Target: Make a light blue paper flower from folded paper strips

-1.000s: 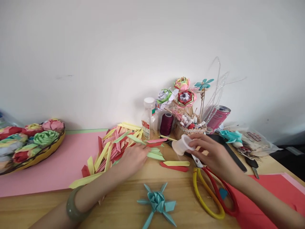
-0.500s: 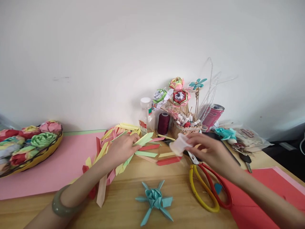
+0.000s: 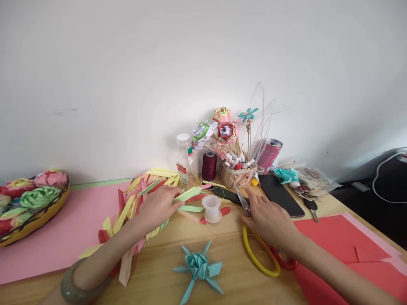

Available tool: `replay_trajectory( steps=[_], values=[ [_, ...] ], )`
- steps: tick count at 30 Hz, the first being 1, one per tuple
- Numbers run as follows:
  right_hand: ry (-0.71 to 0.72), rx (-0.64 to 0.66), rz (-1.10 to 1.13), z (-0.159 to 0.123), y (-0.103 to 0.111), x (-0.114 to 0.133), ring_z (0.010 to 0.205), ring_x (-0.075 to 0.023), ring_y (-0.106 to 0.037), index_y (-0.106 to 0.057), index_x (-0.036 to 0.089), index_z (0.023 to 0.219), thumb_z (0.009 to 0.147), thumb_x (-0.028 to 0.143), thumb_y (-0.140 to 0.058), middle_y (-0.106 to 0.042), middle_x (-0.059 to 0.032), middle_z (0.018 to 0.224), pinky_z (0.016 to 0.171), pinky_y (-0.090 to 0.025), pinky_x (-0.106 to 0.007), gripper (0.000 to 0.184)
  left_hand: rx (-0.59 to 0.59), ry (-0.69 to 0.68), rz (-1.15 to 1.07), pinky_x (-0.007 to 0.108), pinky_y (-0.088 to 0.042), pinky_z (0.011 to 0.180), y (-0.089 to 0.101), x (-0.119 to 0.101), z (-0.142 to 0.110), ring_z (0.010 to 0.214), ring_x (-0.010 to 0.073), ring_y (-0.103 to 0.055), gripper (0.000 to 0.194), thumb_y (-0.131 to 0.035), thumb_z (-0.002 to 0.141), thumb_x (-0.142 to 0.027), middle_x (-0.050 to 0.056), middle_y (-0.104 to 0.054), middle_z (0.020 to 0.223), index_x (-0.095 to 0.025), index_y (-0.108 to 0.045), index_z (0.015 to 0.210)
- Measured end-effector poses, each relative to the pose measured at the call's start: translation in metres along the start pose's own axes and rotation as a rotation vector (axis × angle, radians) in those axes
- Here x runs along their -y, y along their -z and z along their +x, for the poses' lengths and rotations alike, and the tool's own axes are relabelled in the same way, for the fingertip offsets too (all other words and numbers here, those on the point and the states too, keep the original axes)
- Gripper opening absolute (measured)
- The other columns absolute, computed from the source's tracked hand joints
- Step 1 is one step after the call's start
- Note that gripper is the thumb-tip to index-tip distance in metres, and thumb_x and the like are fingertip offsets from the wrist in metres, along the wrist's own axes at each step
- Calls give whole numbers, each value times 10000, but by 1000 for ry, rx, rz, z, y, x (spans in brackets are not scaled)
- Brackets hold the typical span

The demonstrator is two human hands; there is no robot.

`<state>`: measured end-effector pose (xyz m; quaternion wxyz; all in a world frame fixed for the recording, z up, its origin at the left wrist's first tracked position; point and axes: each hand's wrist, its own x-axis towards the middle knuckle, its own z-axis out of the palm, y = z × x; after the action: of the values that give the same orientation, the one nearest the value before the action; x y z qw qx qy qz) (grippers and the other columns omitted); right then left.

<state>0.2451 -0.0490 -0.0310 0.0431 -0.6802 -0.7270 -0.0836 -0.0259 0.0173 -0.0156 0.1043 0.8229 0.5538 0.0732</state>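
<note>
My left hand (image 3: 162, 205) pinches folded paper strips (image 3: 192, 193), light green and yellow, at the right edge of a loose pile of coloured strips (image 3: 127, 209). Over the pivot of the scissors (image 3: 249, 252), my right hand (image 3: 267, 216) closes its fingers; the blades point away and the red handle is partly covered. A clear plastic thread spool (image 3: 212, 207) stands between my hands, a loose thread trailing from it. Nearer to me lies a blue-green folded paper flower (image 3: 197, 267) with several arms spread out, touched by neither hand.
Behind my hands stand a clear bottle (image 3: 187, 165), a maroon thread cone (image 3: 209, 166), a small basket (image 3: 238, 174) with paper flowers and a pink can (image 3: 269, 154). A phone (image 3: 282, 197), key (image 3: 313, 207) and red paper (image 3: 346, 250) lie right; a flower-filled tray (image 3: 60, 201) sits left.
My right hand has let go of the clear spool, now standing on the table, and moved onto the scissors. My left hand has drawn back from the pile's right side, pinching strips. The view has shifted right.
</note>
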Motion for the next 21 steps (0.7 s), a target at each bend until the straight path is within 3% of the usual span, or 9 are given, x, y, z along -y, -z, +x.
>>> replay_trajectory(
  steps=[2, 6, 13, 17, 21],
  values=[
    [-12, 21, 2, 0, -5, 3, 921, -331, -591, -435, 38, 1239, 751, 260, -505, -653, -186, 934, 720, -479, -425, 540, 5, -16, 11, 312, -421, 687, -2, -1, 0, 926, 243, -578, 270, -408, 814, -360, 61, -632, 987, -231, -588, 969],
    [-42, 17, 14, 6, -12, 13, 950, -336, -576, -449, 20, 1220, 707, 135, -484, -632, -214, 989, 746, -468, -421, 526, 8, -21, 16, 327, -430, 711, -4, -2, -1, 915, 242, -585, 290, -392, 821, -360, 71, -636, 989, -223, -594, 978],
    [105, 117, 196, 14, -13, 9, 1038, -306, -569, -328, -29, 1287, 795, 169, -460, -560, -277, 1154, 798, -460, -370, 547, -3, -36, -13, 323, -444, 742, -4, -2, -2, 937, 234, -591, 282, -385, 824, -369, 58, -637, 1022, -220, -587, 951],
    [128, 201, 353, 14, -5, -5, 897, -253, -635, -236, -9, 1322, 847, 236, -413, -634, -221, 1021, 728, -479, -309, 563, -5, -37, 7, 316, -445, 720, -5, 0, -3, 922, 234, -593, 285, -366, 832, -372, 60, -633, 1011, -225, -579, 952],
    [85, 235, 503, 13, 17, -22, 747, -189, -627, -245, 57, 1297, 871, 333, -371, -639, -116, 896, 635, -486, -255, 522, -8, -49, 10, 329, -445, 730, -6, 4, -2, 931, 236, -585, 298, -355, 840, -371, 66, -626, 1030, -220, -574, 975]
  ],
)
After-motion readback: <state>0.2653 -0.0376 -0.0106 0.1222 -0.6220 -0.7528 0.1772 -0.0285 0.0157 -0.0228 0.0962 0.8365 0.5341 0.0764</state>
